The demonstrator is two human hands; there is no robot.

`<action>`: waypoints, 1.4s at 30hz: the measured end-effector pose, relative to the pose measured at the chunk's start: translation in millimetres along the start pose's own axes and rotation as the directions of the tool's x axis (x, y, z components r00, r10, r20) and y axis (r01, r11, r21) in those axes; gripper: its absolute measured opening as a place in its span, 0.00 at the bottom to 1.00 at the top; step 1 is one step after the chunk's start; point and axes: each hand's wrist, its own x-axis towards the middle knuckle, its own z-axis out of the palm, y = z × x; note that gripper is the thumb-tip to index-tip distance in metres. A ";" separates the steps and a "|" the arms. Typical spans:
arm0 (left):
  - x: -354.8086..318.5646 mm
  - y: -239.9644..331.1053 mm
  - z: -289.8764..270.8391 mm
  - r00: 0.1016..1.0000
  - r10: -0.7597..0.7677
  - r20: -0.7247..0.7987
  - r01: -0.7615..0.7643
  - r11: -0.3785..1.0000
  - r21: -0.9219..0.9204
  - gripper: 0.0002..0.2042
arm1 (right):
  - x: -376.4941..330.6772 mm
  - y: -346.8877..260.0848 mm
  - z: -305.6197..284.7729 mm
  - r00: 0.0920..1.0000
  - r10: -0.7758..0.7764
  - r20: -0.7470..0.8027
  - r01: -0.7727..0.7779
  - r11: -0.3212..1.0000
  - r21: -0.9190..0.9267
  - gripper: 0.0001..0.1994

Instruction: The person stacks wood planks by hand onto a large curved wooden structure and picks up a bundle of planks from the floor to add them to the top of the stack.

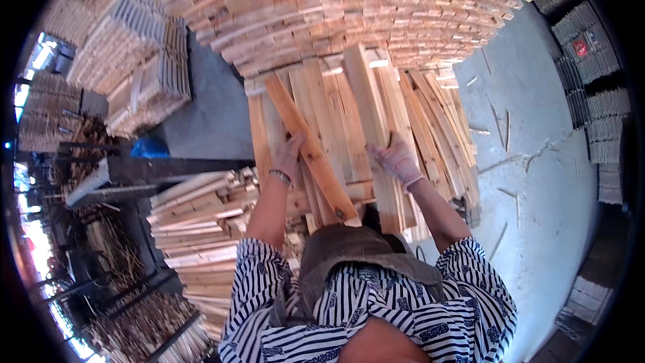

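My left hand (287, 156), in a pale glove, grips the left edge of a narrow orange-brown wooden board (312, 151). That board lies slantwise, its near end close to my apron. On the other side, my gloved right hand (400, 163) is closed round a longer, paler plank (366, 94), its thumb across the top face. The plank's far end appears raised toward the stack ahead. Beneath both pieces is a layer of loose wooden boards (329, 104), laid lengthwise away from me. The fingertips under each piece are hidden.
A tall stack of boards (342, 10) rises ahead. More boards (201, 235) are piled at my left, below a dark metal beam (168, 169). Bundled slats (151, 94) stand at far left. Wood strips (497, 124) litter the concrete floor (537, 195) at right.
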 end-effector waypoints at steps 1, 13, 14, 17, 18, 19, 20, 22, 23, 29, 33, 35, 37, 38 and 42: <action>-12.4 26.3 28.6 1.000 -0.015 -0.023 0.018 0.994 0.111 0.41 | -11.2 0.3 -12.2 0.996 0.008 -0.091 -0.020 0.992 -0.128 0.41; 12.7 16.2 50.5 0.840 0.310 -0.445 0.327 0.365 0.872 0.54 | 38.9 -37.0 29.6 0.967 -0.161 -0.197 0.008 0.794 -0.608 0.46; 14.1 12.3 30.7 0.853 0.309 -0.420 0.287 0.394 0.873 0.52 | 37.3 -43.8 27.5 0.955 -0.224 -0.194 0.051 0.769 -0.637 0.46; -4.1 37.0 8.0 0.900 0.346 -0.264 0.118 0.390 0.913 0.49 | 31.7 -32.5 25.0 0.890 -0.391 -0.235 0.109 0.682 -0.723 0.42; -15.9 57.3 6.5 0.902 0.335 -0.274 0.138 0.378 0.916 0.47 | 27.8 -33.0 26.8 0.859 -0.457 -0.232 0.187 0.700 -0.689 0.42; -27.6 80.1 11.9 0.905 0.323 -0.278 0.149 0.371 0.917 0.46 | 22.2 -32.8 24.2 0.820 -0.520 -0.238 0.258 0.707 -0.659 0.42; -38.1 90.1 10.1 0.902 0.310 -0.299 0.178 0.363 0.914 0.44 | 19.7 -31.7 26.5 0.778 -0.585 -0.231 0.343 0.702 -0.624 0.42; -36.1 89.4 -5.9 0.884 0.325 -0.336 0.214 0.358 0.909 0.44 | 31.0 -28.7 58.8 0.764 -0.597 -0.246 0.489 0.784 -0.383 0.42; -33.1 76.5 -18.5 0.875 0.350 -0.335 0.222 0.324 0.920 0.44 | 28.7 -39.3 82.1 0.838 -0.488 -0.242 0.413 0.859 -0.304 0.42; 12.7 28.1 -77.3 0.824 0.517 -0.234 0.077 0.307 0.949 0.42 | 63.5 -55.7 150.7 0.983 -0.183 -0.030 0.184 0.951 0.247 0.44; -15.6 63.8 -81.5 0.972 0.032 -0.232 0.110 0.812 0.573 0.39 | 37.2 -64.6 120.9 0.989 -0.148 -0.027 0.146 0.906 0.397 0.43; -26.4 27.0 -97.9 0.973 0.092 -0.209 -0.004 0.922 0.388 0.33 | 45.1 -44.9 154.7 0.959 -0.248 -0.135 0.281 0.893 0.351 0.42; -29.2 11.9 -104.8 0.965 0.143 -0.221 -0.073 0.952 0.297 0.28 | 38.3 -73.0 168.2 0.978 -0.207 -0.006 0.203 0.953 0.225 0.41; -30.1 11.2 -104.4 0.960 0.161 -0.231 -0.084 0.947 0.311 0.26 | 34.6 -87.0 179.1 0.984 -0.173 0.049 0.163 0.974 0.160 0.42; 1.6 2.9 -107.2 0.970 0.112 -0.214 0.034 0.813 0.581 0.22 | 64.2 -100.6 262.5 0.928 -0.317 -0.193 0.342 0.933 0.113 0.39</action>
